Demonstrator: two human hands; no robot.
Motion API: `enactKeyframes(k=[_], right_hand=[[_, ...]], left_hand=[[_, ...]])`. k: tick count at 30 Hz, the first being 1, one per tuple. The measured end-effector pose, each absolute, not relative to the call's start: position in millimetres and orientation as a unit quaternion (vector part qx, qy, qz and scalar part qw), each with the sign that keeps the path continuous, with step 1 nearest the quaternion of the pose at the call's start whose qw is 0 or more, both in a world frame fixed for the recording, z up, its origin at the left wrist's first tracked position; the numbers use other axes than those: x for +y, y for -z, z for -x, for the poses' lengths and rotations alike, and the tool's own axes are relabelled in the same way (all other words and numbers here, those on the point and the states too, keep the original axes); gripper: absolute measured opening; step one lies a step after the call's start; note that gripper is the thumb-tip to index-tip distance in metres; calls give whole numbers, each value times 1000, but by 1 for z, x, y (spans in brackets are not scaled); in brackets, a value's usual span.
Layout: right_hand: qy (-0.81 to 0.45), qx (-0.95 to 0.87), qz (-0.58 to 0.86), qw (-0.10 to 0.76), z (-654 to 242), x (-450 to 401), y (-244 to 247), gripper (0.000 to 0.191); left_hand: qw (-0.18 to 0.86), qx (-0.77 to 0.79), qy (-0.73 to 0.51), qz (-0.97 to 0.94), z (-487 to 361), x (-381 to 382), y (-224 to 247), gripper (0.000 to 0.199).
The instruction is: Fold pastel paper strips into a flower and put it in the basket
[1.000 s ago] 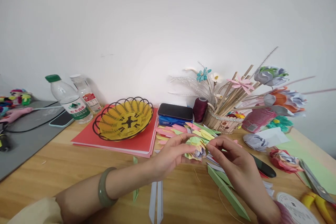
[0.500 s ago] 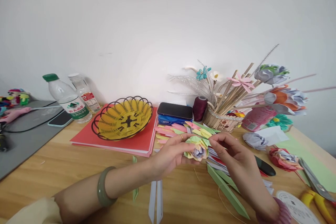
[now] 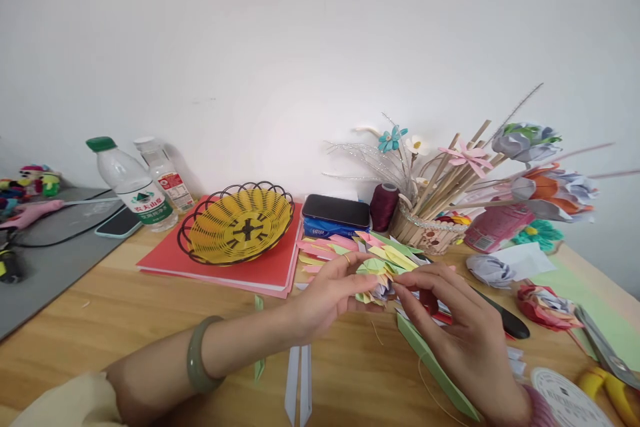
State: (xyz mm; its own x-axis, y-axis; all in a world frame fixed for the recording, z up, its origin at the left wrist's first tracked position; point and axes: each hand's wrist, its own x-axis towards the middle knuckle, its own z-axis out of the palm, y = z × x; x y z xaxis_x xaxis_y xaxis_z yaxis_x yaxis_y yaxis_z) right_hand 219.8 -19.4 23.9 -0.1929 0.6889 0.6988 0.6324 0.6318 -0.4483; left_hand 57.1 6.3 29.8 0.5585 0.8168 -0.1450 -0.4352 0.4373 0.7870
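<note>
My left hand (image 3: 325,297) is closed around a folded paper flower (image 3: 369,285) with green and yellow outer petals and a pale purple middle. From the other side, the thumb and fingers of my right hand (image 3: 450,320) pinch at the flower's right edge and partly cover it. Behind both hands lies a pile of folded paper strips (image 3: 340,245) in pink, yellow and green. A long green strip (image 3: 440,373) lies under my right hand, and two pale purple strips (image 3: 299,383) lie below my left wrist.
A yellow woven basket (image 3: 235,227) rests on red paper (image 3: 165,247). Bottles (image 3: 145,200) stand at the left. Behind my hands are a phone on a blue pack (image 3: 330,227), a thread spool (image 3: 384,205) and a stick holder (image 3: 430,233). Scissors (image 3: 605,353) lie at the right.
My right hand has moved from the flower's upper right edge down and inward to its right side, covering more of it. The flower has turned slightly. The whole view has shifted a little.
</note>
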Motion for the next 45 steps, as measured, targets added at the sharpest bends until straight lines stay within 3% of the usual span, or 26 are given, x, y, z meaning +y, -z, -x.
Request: enactKeyframes(k=[17,22,30,38,41,45], right_hand=[[-25,-782,444,437,-220,-16,-24,3],[36,-787,418,452,-221,-16,-22,9],[189,-836,358,370,-231,-14,-22,18],[133,-850,372,349,-230,-14,-24,10],[64,-846,403,343,-228,-13,-24,6],[-39,-821,453,346,-227,-11,-24,13]], left_hand=[[796,268,-397,-370,-58,4,-28,30],[796,269,-395,-371,-58,4,-28,32],[791,272,-400,-375,-58,5,-26,33],[780,287,-401,-385,-59,5,-28,36],[776,301,-397,-387,-59,5,-27,38],[777,304,-399,-381,-59,6,-25,39]])
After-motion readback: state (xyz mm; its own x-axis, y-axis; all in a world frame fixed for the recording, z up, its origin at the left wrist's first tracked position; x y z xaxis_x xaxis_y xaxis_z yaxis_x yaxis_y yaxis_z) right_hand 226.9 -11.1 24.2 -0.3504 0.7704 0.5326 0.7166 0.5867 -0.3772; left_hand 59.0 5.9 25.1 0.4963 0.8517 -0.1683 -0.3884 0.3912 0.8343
